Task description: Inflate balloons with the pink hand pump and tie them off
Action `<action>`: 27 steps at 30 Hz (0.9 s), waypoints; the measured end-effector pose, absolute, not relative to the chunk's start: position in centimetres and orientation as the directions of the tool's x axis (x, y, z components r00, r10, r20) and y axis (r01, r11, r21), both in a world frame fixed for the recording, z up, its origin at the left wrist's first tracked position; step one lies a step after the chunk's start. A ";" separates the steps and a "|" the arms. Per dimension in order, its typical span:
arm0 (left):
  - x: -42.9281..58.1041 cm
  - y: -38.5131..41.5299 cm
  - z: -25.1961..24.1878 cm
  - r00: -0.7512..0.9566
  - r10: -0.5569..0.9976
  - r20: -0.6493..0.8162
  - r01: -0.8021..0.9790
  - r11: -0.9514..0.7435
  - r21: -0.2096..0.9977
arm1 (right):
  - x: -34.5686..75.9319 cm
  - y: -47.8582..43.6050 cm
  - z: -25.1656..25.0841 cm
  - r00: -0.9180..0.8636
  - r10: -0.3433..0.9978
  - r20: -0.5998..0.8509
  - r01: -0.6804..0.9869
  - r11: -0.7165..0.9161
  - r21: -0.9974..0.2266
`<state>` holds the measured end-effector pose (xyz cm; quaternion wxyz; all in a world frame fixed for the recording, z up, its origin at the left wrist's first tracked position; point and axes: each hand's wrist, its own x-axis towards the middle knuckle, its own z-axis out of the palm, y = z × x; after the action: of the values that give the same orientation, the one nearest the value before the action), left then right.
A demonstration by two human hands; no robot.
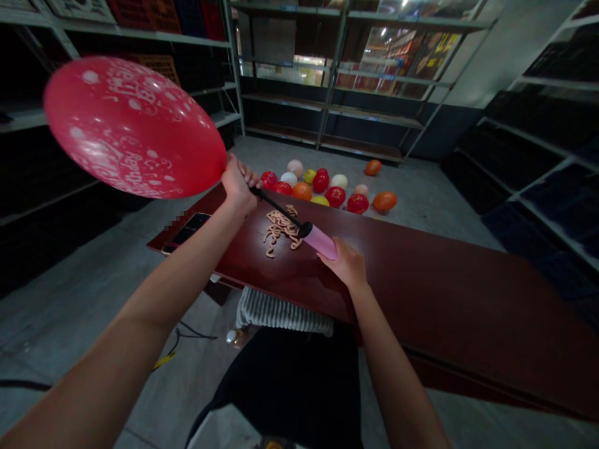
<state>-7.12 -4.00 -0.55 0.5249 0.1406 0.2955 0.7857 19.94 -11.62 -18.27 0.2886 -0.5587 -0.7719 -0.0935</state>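
A large red balloon with white printed lettering is inflated at the upper left. My left hand is closed around its neck and the black end of a hand balloon pump. The pump's black rod is drawn out and slopes down toward its pink barrel. Around that barrel my right hand is closed. How the balloon's mouth sits on the pump is hidden by my left fingers. Below the rod, a pile of pinkish-beige, limp, uninflated balloons lies on the dark red table.
A phone lies at the table's left end. Several inflated balloons in red, orange, yellow and white sit on the floor beyond the table. Metal shelves stand along the back and sides. A grey ribbed cloth is below the near edge.
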 end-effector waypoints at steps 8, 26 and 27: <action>0.0 -1.4 -0.7 -0.395 0.918 0.038 -0.669 -0.316 0.672 | 21.1 -11.0 -19.0 -0.050 0.797 0.602 0.934 0.250 -0.254; 7.1 -4.7 -8.8 -0.083 0.996 -0.043 -0.763 -0.036 0.645 | 17.6 -12.2 -14.9 -0.100 0.823 0.559 0.979 0.181 -0.093; 6.8 -4.7 -9.2 -0.063 0.996 -0.056 -0.760 -0.012 0.650 | 17.0 -12.1 -14.2 -0.091 0.861 0.500 0.983 0.157 -0.091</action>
<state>6.79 -4.73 -9.17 0.6488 0.2182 0.2709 0.6769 17.01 -12.14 -14.22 0.2262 -0.6351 -0.7260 -0.1352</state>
